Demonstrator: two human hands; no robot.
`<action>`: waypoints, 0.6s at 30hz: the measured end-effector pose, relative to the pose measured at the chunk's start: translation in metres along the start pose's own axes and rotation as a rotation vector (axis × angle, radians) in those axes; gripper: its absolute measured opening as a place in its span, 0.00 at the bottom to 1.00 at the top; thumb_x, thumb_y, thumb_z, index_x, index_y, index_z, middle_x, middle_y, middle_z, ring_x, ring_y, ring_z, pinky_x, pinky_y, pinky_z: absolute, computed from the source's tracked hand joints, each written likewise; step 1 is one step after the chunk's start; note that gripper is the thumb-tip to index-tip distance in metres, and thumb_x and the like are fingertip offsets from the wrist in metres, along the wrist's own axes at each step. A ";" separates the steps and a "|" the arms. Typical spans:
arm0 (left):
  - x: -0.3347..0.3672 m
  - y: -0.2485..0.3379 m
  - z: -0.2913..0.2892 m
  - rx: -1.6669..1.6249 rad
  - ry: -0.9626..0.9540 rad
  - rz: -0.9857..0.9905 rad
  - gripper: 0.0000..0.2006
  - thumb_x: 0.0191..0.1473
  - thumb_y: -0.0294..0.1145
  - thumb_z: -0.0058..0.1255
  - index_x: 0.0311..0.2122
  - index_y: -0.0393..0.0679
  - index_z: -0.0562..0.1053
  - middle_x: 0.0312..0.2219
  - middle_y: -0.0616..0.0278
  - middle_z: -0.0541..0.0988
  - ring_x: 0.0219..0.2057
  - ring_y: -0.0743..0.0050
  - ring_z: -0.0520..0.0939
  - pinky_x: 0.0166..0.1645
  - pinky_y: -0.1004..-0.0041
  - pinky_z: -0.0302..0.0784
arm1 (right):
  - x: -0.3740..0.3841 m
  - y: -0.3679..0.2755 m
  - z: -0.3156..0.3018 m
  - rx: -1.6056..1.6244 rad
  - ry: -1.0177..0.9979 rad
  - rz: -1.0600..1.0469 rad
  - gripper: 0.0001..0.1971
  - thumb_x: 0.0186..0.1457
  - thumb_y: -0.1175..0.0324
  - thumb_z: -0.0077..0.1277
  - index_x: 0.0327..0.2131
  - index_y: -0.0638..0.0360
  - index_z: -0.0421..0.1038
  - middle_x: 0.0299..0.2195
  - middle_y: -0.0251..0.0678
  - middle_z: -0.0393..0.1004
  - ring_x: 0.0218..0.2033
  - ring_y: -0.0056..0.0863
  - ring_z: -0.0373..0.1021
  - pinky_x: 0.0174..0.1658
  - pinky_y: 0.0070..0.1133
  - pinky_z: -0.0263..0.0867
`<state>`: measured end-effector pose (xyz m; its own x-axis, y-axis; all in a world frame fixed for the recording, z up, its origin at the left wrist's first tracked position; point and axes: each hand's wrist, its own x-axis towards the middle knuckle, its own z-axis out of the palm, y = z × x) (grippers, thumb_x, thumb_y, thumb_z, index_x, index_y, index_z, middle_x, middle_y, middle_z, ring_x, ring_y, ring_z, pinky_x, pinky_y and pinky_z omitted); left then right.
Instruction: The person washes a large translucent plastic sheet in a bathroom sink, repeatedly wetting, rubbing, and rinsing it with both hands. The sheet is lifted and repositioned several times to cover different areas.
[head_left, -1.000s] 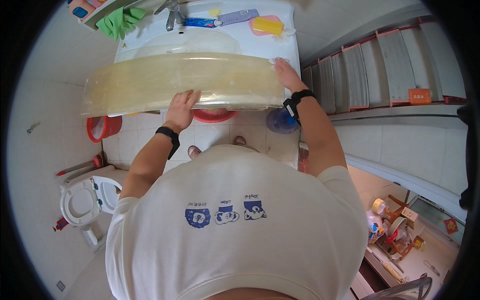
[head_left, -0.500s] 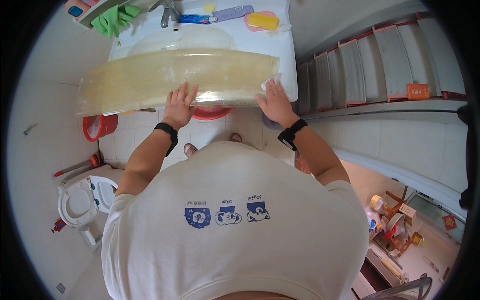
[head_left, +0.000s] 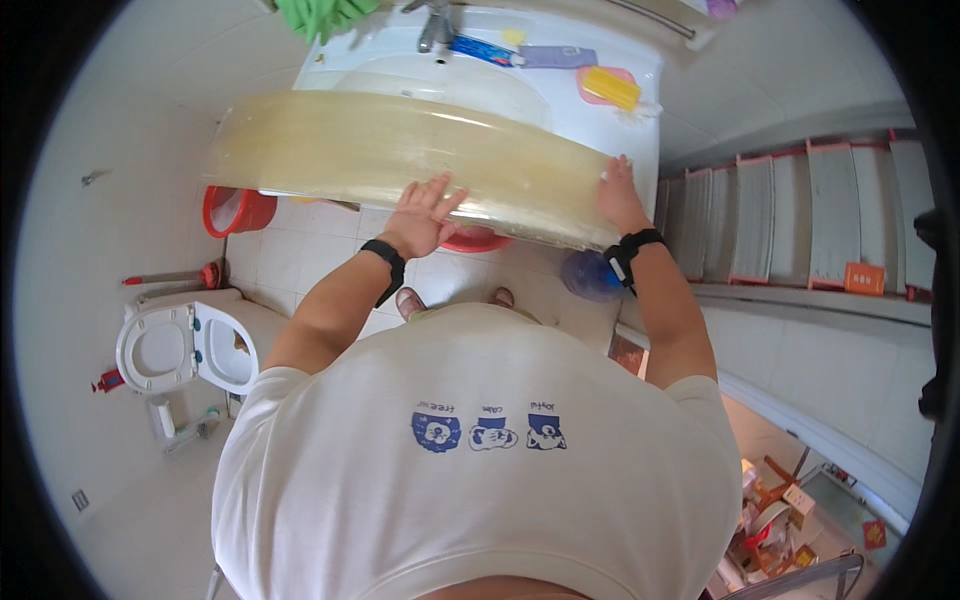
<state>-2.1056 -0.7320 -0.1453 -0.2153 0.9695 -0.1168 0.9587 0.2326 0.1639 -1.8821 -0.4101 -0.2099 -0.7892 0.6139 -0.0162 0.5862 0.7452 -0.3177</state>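
Note:
A long, translucent yellowish plastic sheet (head_left: 400, 145) lies curved across the front of the white washbasin (head_left: 645, 95), its near edge overhanging the basin's front. My left hand (head_left: 423, 215) rests on the sheet's near edge with fingers spread, holding nothing. At the sheet's right end is my right hand (head_left: 620, 195), its fingers pointing away from me. A crumpled white wad, tissue or cloth, was under these fingers a moment ago; now the hand hides nearly all of it.
Behind the sheet are a faucet (head_left: 437, 25), a blue toothpaste tube (head_left: 485, 50), a purple tube (head_left: 558, 57) and a yellow sponge (head_left: 611, 88). Red bucket (head_left: 262, 208) and toilet (head_left: 228, 345) stand left. A large blue water bottle (head_left: 590, 275) and a ladder (head_left: 755, 215) are right.
The view has shifted, so the basin and sheet sit further right. My right hand has moved farther away along the sheet's right end. My left hand stays on the near edge.

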 end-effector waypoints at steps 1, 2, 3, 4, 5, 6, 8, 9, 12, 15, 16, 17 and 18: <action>-0.001 -0.003 0.001 -0.016 0.012 0.027 0.28 0.59 0.47 0.41 0.64 0.58 0.55 0.64 0.50 0.49 0.65 0.53 0.52 0.66 0.54 0.44 | 0.007 0.005 -0.006 -0.003 0.003 -0.063 0.25 0.55 0.72 0.39 0.54 0.81 0.55 0.57 0.67 0.52 0.63 0.59 0.45 0.65 0.40 0.43; -0.002 -0.008 0.002 -0.020 -0.026 0.025 0.27 0.60 0.45 0.40 0.64 0.58 0.55 0.65 0.51 0.49 0.65 0.54 0.52 0.67 0.55 0.44 | 0.014 0.008 -0.012 -0.045 -0.028 -0.096 0.24 0.54 0.73 0.39 0.52 0.81 0.57 0.57 0.66 0.55 0.62 0.57 0.48 0.65 0.37 0.45; -0.003 -0.009 0.003 -0.046 -0.032 0.021 0.25 0.62 0.41 0.38 0.64 0.60 0.56 0.65 0.54 0.48 0.66 0.58 0.50 0.67 0.56 0.43 | 0.023 0.008 -0.019 -0.018 -0.050 -0.126 0.23 0.54 0.73 0.39 0.51 0.79 0.59 0.55 0.63 0.58 0.60 0.55 0.52 0.64 0.36 0.48; -0.004 -0.010 0.005 -0.067 -0.013 0.030 0.25 0.62 0.41 0.38 0.64 0.60 0.56 0.66 0.55 0.48 0.66 0.58 0.50 0.67 0.56 0.42 | 0.032 0.006 -0.028 -0.021 -0.069 -0.159 0.22 0.54 0.73 0.39 0.50 0.77 0.61 0.54 0.61 0.61 0.59 0.53 0.55 0.62 0.35 0.51; -0.005 -0.011 0.005 -0.078 -0.016 0.026 0.25 0.62 0.41 0.38 0.64 0.60 0.56 0.66 0.56 0.48 0.66 0.58 0.50 0.67 0.56 0.42 | 0.040 0.001 -0.034 -0.077 -0.124 -0.146 0.21 0.53 0.73 0.40 0.49 0.75 0.63 0.53 0.59 0.64 0.57 0.51 0.59 0.61 0.33 0.54; -0.005 -0.011 0.006 -0.103 -0.015 0.031 0.25 0.62 0.41 0.38 0.64 0.61 0.56 0.66 0.56 0.48 0.66 0.59 0.49 0.67 0.56 0.41 | 0.049 -0.007 -0.040 0.037 -0.192 -0.199 0.19 0.53 0.72 0.40 0.48 0.72 0.65 0.51 0.56 0.66 0.55 0.50 0.61 0.59 0.33 0.56; -0.005 -0.010 0.006 -0.110 -0.038 0.016 0.25 0.62 0.40 0.38 0.64 0.62 0.55 0.66 0.58 0.47 0.67 0.60 0.48 0.68 0.56 0.40 | 0.070 -0.024 -0.054 0.175 -0.387 -0.232 0.17 0.54 0.70 0.41 0.46 0.68 0.67 0.47 0.52 0.71 0.50 0.47 0.66 0.54 0.33 0.61; -0.005 -0.010 0.006 -0.113 -0.042 0.014 0.25 0.62 0.40 0.37 0.64 0.63 0.55 0.66 0.58 0.47 0.67 0.60 0.48 0.68 0.56 0.39 | 0.076 -0.037 -0.054 0.250 -0.365 -0.262 0.18 0.51 0.63 0.47 0.44 0.63 0.69 0.44 0.50 0.73 0.47 0.47 0.68 0.49 0.36 0.63; -0.004 -0.009 0.005 -0.126 -0.052 0.011 0.24 0.62 0.40 0.37 0.64 0.64 0.55 0.66 0.58 0.46 0.67 0.61 0.47 0.68 0.56 0.39 | 0.110 -0.071 -0.058 0.188 -0.692 -0.291 0.25 0.45 0.54 0.55 0.42 0.64 0.70 0.43 0.49 0.73 0.46 0.43 0.69 0.47 0.33 0.64; -0.006 -0.009 0.004 -0.143 -0.035 0.006 0.24 0.62 0.40 0.39 0.63 0.67 0.56 0.66 0.58 0.47 0.67 0.61 0.47 0.68 0.57 0.38 | 0.134 -0.101 -0.049 -0.008 -0.760 -0.292 0.26 0.39 0.52 0.61 0.37 0.63 0.71 0.34 0.46 0.75 0.37 0.39 0.70 0.41 0.30 0.65; -0.008 -0.008 0.005 -0.135 -0.023 0.003 0.24 0.62 0.40 0.38 0.63 0.67 0.56 0.66 0.58 0.46 0.67 0.61 0.47 0.68 0.57 0.38 | 0.139 -0.106 -0.050 -0.104 -0.803 -0.305 0.25 0.38 0.52 0.61 0.35 0.63 0.71 0.32 0.45 0.75 0.35 0.39 0.70 0.39 0.30 0.65; -0.009 -0.007 0.005 -0.137 -0.027 -0.002 0.24 0.62 0.40 0.38 0.63 0.67 0.56 0.66 0.58 0.46 0.67 0.60 0.47 0.68 0.57 0.38 | 0.140 -0.110 -0.053 -0.055 -0.770 -0.317 0.23 0.38 0.54 0.61 0.32 0.63 0.71 0.30 0.44 0.74 0.33 0.39 0.70 0.37 0.31 0.65; -0.009 -0.006 0.005 -0.133 -0.015 -0.002 0.24 0.62 0.40 0.38 0.63 0.67 0.56 0.66 0.58 0.45 0.67 0.60 0.47 0.68 0.57 0.38 | 0.139 -0.113 -0.059 -0.021 -0.717 -0.319 0.21 0.37 0.56 0.62 0.30 0.62 0.70 0.29 0.43 0.74 0.32 0.39 0.70 0.35 0.31 0.65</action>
<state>-2.1089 -0.7431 -0.1497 -0.2132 0.9682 -0.1313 0.9251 0.2432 0.2916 -2.0473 -0.3934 -0.1209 -0.8415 0.0565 -0.5372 0.3087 0.8664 -0.3926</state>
